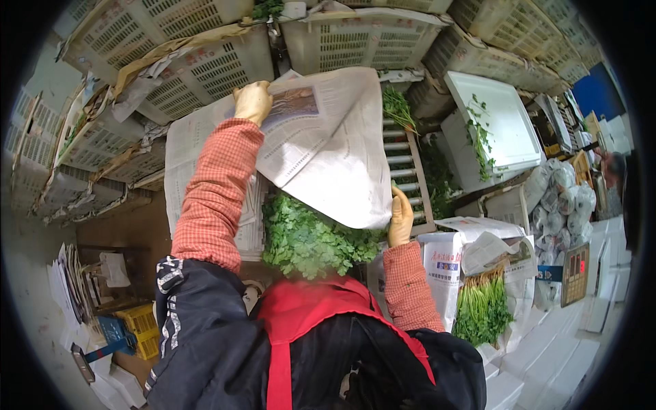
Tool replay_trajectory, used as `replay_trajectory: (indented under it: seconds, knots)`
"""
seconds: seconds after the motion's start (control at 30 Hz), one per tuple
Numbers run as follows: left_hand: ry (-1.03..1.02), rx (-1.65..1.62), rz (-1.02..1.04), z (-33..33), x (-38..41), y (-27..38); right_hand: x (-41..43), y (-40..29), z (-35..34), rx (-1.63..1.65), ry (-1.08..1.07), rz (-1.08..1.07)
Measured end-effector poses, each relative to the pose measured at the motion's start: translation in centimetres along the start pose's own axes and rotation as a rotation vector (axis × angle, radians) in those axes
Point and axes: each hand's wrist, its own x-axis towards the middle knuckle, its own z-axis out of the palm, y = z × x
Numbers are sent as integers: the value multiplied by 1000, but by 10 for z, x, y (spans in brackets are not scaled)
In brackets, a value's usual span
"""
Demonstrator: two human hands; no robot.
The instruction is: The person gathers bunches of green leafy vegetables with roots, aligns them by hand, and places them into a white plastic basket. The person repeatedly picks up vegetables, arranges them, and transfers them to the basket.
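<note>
A large newspaper sheet (333, 154) is spread at a slant in front of me, one corner folded over. Its upper left part is gripped in my left hand (253, 103), which is closed like a fist. My right hand (401, 217) holds the sheet's lower right edge between thumb and fingers. Below the paper, close to my red apron (315, 307), lies a thick bunch of leafy greens that looks like coriander (312, 238); the sheet hides its far end. A stack of newspapers (251, 220) lies left of the greens, partly behind my left forearm.
Slatted plastic crates (205, 77) are stacked along the far side and left. A slatted rack (405, 169) stands beyond my right hand, near a white foam box (492, 123). To the right are newspaper-wrapped greens (482, 307) and a scale display (575, 274). A person (612, 169) is at the far right.
</note>
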Motion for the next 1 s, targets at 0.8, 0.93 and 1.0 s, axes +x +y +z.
replay_trajectory:
  seconds: [0.8,0.93,1.0]
  knots:
    - [70,59,311,-11,-96,103,17,-122,98,22,-206,-52]
    - [176,-43,436,17,-114,117,44,-47,93,-175,-56,100]
    - [67,-51,398,6,-106,112,50,-25,78,-124,-87,279]
